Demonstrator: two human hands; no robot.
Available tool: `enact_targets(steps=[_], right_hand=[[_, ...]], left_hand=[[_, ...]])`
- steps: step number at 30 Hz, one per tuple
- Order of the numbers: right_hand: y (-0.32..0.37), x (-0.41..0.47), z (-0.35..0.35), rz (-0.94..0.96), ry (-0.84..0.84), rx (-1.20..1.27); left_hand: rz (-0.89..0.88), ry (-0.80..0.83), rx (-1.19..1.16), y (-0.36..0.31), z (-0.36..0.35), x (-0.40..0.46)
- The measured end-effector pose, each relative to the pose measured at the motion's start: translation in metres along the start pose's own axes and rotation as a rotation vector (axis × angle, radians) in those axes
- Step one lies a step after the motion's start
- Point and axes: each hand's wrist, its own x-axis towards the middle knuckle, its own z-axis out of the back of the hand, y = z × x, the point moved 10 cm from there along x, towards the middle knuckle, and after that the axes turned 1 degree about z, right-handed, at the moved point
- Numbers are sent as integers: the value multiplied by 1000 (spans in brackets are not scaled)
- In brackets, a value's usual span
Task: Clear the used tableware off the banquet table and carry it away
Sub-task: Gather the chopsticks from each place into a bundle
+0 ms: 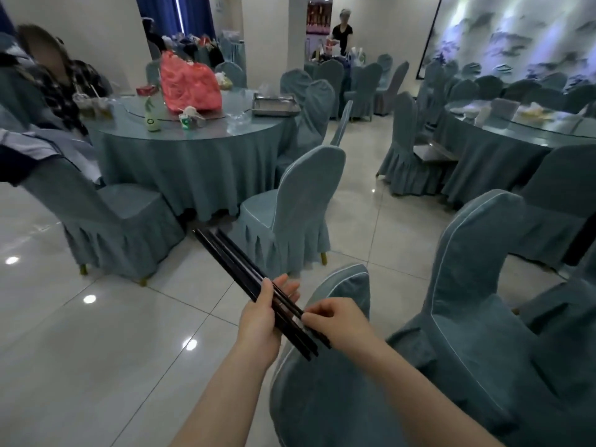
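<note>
A bundle of several long black chopsticks (232, 256) points up and to the left over the tiled floor. My left hand (263, 314) holds the bundle from below, thumb across the top. My right hand (335, 321) pinches the near ends of the chopsticks with curled fingers. Ahead stands a round banquet table (193, 150) in blue cloth. On it are a red plastic bag (190, 82), a green bottle (151, 116), small cups (186, 121) and a metal tray (275, 104).
Blue-covered chairs (290, 204) stand around the table and close on my right (467, 317). A seated person (58, 79) is at the far left. A second table (532, 133) with dishes stands right. Another person (343, 30) stands at the back. Shiny floor (96, 333) lies left.
</note>
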Motion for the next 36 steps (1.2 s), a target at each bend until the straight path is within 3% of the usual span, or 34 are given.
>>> enact_targets(steps=[7,14,19,24,32,36], right_hand=[[18,82,-65,-36,105,67],[61,170,-135,-33,11,61],[91,223,-176,-26,3,53],[93,257,-201,-97,213,-76],[70,341,-130,-165,175,-103],[35,400,-53,-173,159,-237]], left_hand=[[0,-45,-30,-47,45,70],[40,-8,-39,-122,102,159],[-37,78,114,-182,125,214],[1,179,176,-197,100,255],[191,348,88,-180,6,351],[327,277,-54,-161,-61,417]])
